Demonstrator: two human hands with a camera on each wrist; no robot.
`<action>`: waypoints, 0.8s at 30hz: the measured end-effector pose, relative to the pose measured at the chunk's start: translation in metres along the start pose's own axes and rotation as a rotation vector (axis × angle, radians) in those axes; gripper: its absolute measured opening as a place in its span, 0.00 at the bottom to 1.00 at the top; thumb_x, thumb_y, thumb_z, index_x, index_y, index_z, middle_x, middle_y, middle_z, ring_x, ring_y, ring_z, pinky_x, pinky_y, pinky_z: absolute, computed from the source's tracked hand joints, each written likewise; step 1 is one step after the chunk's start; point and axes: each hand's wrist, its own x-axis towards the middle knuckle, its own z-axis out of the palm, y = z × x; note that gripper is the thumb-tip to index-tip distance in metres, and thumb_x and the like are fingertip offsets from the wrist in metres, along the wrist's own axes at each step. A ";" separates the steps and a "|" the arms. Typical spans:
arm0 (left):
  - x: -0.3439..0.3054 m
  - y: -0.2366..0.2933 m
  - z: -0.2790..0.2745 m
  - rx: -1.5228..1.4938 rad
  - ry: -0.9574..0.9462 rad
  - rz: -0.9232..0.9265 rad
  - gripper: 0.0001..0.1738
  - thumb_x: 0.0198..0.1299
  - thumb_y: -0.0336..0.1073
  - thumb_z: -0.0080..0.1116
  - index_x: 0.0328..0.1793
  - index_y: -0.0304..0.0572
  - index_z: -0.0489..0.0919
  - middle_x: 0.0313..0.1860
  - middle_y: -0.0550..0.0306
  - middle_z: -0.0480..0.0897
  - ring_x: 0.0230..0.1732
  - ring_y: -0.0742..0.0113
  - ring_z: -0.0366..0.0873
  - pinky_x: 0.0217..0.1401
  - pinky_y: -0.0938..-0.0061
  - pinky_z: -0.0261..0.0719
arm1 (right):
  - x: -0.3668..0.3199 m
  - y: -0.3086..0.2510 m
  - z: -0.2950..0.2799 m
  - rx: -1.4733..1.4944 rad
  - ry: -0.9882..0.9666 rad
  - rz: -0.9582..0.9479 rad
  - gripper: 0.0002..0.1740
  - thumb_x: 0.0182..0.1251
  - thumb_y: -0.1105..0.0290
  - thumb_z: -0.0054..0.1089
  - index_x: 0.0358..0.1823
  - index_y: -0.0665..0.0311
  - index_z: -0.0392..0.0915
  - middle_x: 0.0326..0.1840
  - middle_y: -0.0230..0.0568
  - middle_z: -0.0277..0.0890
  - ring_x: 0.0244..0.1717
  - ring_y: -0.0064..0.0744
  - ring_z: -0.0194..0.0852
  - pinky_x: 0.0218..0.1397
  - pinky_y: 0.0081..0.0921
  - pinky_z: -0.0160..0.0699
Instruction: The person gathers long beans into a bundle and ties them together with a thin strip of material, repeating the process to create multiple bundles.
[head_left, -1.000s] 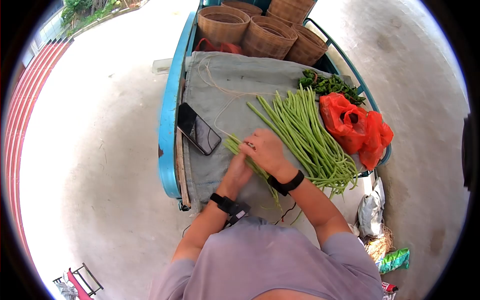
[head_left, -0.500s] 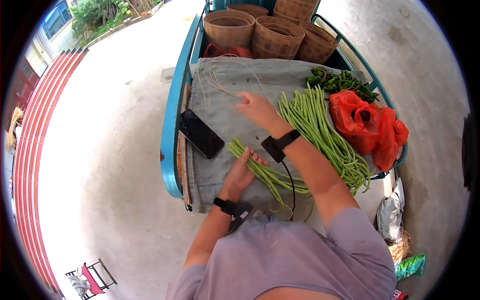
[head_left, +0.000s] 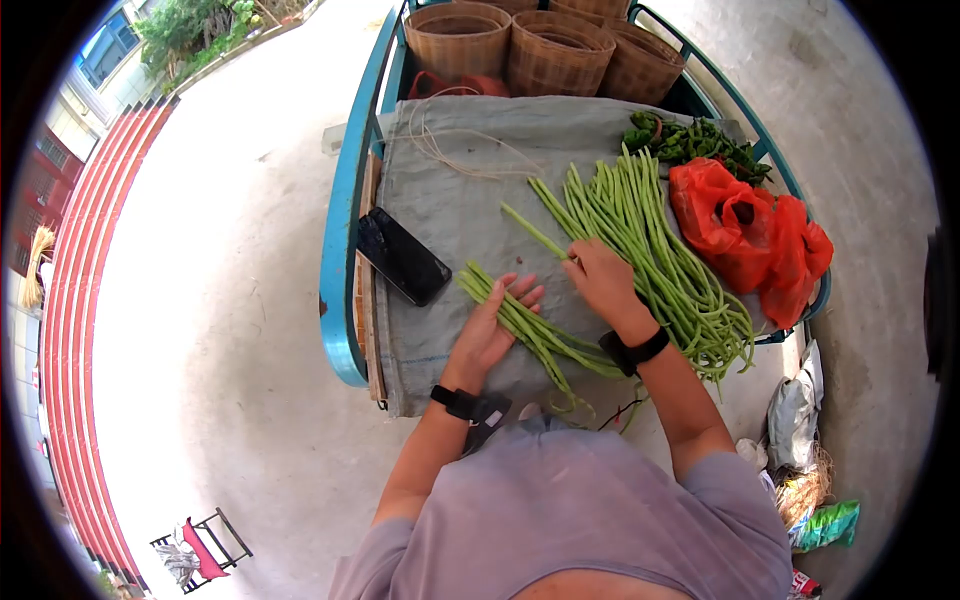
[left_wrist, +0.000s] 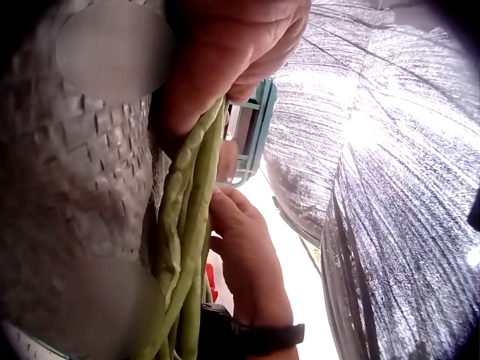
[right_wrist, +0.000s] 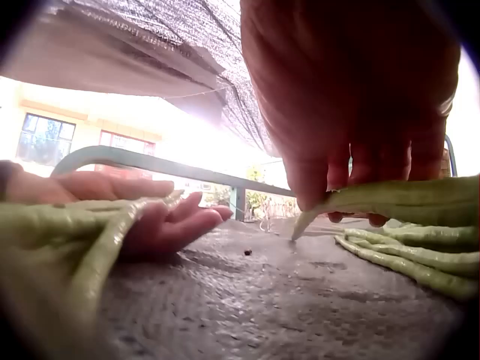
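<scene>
A small bunch of long green beans [head_left: 550,345] lies across the palm of my left hand [head_left: 485,335]; the thumb is over the beans and the fingers are loosely extended. My right hand [head_left: 605,285] pinches a long bean [head_left: 532,230] at the left edge of the larger bean pile [head_left: 640,225]. In the right wrist view, the tip of that long bean [right_wrist: 405,199] shows under the right fingers [right_wrist: 367,161], close over the grey woven sheet [right_wrist: 240,285]. Fine pale string [head_left: 440,150] lies loose on the sheet's far part.
A black phone [head_left: 405,255] lies by the cart's blue left rail [head_left: 345,250]. Beyond the pile are dark green leafy vegetables [head_left: 690,145] and a red plastic bag [head_left: 720,215]. Several woven baskets [head_left: 560,55] stand at the cart's far end.
My right hand left the small bunch, reached over the sheet near the string, then came back right to the pile and took a bean. The left hand stayed with the bunch, its fingers loosening.
</scene>
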 end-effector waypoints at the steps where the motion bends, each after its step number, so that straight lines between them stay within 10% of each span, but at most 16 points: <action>1: 0.000 0.000 0.002 0.000 0.000 0.006 0.22 0.73 0.47 0.45 0.65 0.42 0.66 0.69 0.45 0.68 0.69 0.49 0.67 0.69 0.54 0.70 | -0.008 -0.008 -0.006 0.096 -0.020 0.013 0.08 0.62 0.63 0.59 0.38 0.57 0.75 0.36 0.39 0.74 0.36 0.46 0.76 0.36 0.42 0.74; 11: -0.003 -0.001 0.007 -0.041 0.002 0.039 0.27 0.72 0.47 0.46 0.71 0.42 0.62 0.71 0.47 0.66 0.71 0.48 0.64 0.72 0.53 0.67 | -0.071 -0.045 -0.027 0.125 -0.159 0.022 0.09 0.63 0.62 0.60 0.40 0.54 0.74 0.39 0.37 0.71 0.37 0.45 0.76 0.35 0.40 0.74; 18: -0.004 0.000 0.006 -0.153 0.006 0.020 0.14 0.71 0.45 0.51 0.53 0.44 0.72 0.34 0.63 0.74 0.38 0.65 0.72 0.52 0.64 0.76 | -0.084 -0.039 -0.039 0.110 -0.187 -0.050 0.09 0.60 0.63 0.61 0.39 0.54 0.75 0.36 0.36 0.72 0.36 0.44 0.76 0.34 0.38 0.74; 24: 0.000 0.000 -0.005 -0.216 -0.068 0.017 0.10 0.71 0.44 0.51 0.43 0.47 0.73 0.29 0.66 0.72 0.34 0.69 0.70 0.50 0.66 0.73 | -0.116 0.016 -0.056 -0.052 -0.070 0.047 0.06 0.55 0.70 0.62 0.35 0.57 0.76 0.34 0.37 0.73 0.37 0.42 0.76 0.34 0.38 0.74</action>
